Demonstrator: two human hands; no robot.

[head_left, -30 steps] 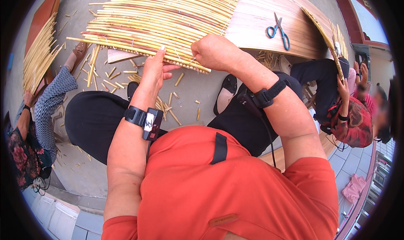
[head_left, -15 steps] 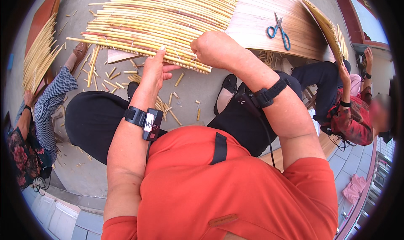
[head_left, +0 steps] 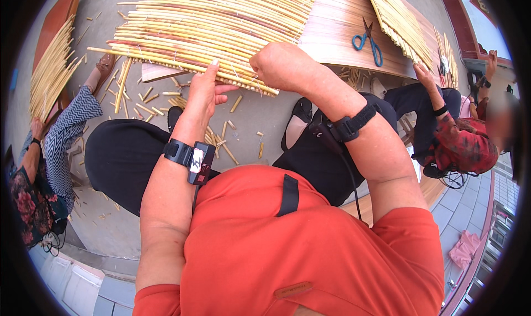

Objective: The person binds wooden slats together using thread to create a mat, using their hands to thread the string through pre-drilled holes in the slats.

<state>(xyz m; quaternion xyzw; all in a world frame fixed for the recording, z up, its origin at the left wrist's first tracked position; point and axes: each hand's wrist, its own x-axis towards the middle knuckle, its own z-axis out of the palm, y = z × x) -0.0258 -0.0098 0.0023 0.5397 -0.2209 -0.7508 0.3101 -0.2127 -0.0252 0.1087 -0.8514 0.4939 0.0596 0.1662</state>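
A mat of yellow stalks (head_left: 221, 25), tied in rows with pale thread, lies over the table, its near edge sticking out toward me. My left hand (head_left: 203, 90) grips this near edge, thumb on top and other fingers below. My right hand (head_left: 281, 66) is closed in a pinch at the mat's near right corner. Its fingertips are turned away, so whatever they hold is hidden. Scissors with blue handles (head_left: 369, 36) lie partly spread on the table, to the right of the mat.
The wooden table (head_left: 337, 20) reaches to the right. There a co-worker's hand (head_left: 425, 75) holds another stalk mat (head_left: 398, 25). At left, another person's hand (head_left: 37, 129) touches a third mat (head_left: 52, 75). Cut stalk pieces (head_left: 224, 144) litter the floor near my feet.
The co-worker's mat at right has tipped down toward the table and shifted left, with that person's hand moving along. My own hands and mat look almost unmoved.
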